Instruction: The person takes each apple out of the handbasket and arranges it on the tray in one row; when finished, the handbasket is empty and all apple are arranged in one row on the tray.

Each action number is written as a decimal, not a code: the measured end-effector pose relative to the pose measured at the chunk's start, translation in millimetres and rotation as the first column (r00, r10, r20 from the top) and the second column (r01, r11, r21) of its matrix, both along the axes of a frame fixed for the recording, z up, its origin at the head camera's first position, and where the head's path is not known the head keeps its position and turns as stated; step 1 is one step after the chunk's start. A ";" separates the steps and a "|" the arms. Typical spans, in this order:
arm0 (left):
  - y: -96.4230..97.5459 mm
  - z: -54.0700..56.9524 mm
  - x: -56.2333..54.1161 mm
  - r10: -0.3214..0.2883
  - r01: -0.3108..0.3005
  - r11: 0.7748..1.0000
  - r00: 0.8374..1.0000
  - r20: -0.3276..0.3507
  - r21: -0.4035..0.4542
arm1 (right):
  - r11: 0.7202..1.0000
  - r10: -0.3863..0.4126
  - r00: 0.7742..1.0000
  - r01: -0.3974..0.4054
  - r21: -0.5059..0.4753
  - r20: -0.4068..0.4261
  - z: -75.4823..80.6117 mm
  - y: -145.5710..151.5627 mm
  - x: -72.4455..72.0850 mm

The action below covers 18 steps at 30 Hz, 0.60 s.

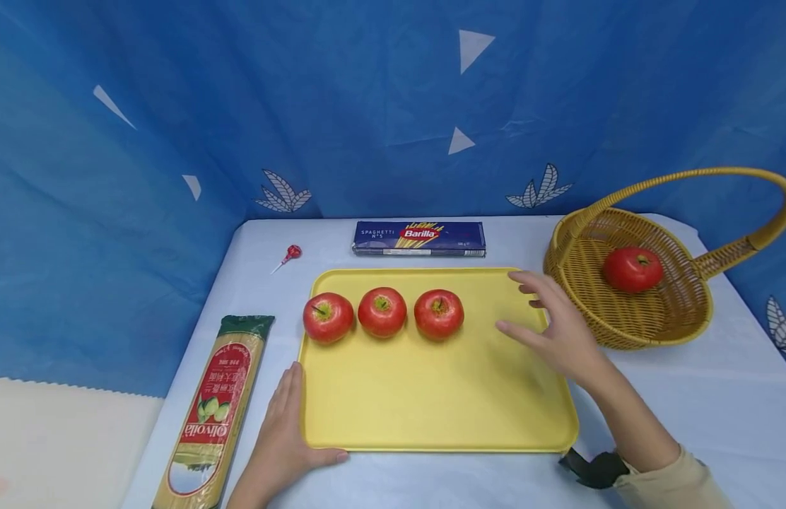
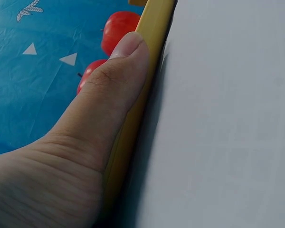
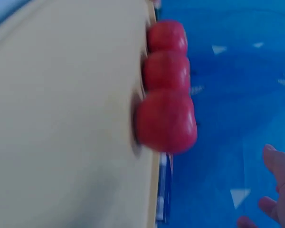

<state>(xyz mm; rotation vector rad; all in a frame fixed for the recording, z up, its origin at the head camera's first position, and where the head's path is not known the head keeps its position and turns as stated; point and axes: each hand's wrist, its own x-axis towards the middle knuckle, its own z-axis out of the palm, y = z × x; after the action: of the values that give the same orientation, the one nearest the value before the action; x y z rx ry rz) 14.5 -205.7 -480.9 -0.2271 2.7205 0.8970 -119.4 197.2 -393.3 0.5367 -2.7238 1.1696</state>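
Three red apples stand in a row along the far side of a yellow tray: a left apple, a middle apple and a right apple. My left hand rests against the tray's near left corner, fingers straight along the left side and thumb at the front edge; the left wrist view shows the thumb along the rim. Above the tray's right part hovers my right hand, its fingers spread and holding nothing. To its right, a wicker basket contains another red apple.
A blue spaghetti box lies behind the tray. At the far left is a red lollipop. A long pasta packet lies left of my left hand. The basket's tall handle arches up at the right.
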 end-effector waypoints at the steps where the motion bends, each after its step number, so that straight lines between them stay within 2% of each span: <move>1: -0.2 0.0 0.2 0.000 0.000 1.000 1.000 -0.003 0.001 | 0.999 -0.035 0.999 0.035 -0.003 -0.028 2.7 7.3 0.8; 3: -0.4 -0.3 0.5 -0.001 0.001 1.000 1.000 -0.008 0.003 | 0.995 -0.099 0.992 0.098 -0.014 -0.074 6.6 22.4 0.5; 7: -0.4 -1.1 0.6 0.001 -0.001 1.000 1.000 -0.012 0.006 | 0.978 -0.207 0.973 0.208 -0.005 -0.099 9.0 56.0 -4.4; 14: -0.3 -0.4 0.4 0.001 -0.001 1.000 1.000 -0.007 0.006 | 0.924 -0.373 0.927 0.376 0.068 -0.045 0.7 113.0 -22.9; 18: -0.1 0.3 -0.4 0.002 -0.002 1.000 1.000 0.003 0.005 | 0.896 -0.434 0.901 0.432 0.107 -0.005 -7.7 132.1 -36.0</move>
<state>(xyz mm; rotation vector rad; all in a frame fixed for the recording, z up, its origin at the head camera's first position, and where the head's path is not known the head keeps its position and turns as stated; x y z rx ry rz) 14.2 -205.8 -480.7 -0.2294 2.7159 0.9026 -155.4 329.3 -401.1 -0.0808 -2.7265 0.9201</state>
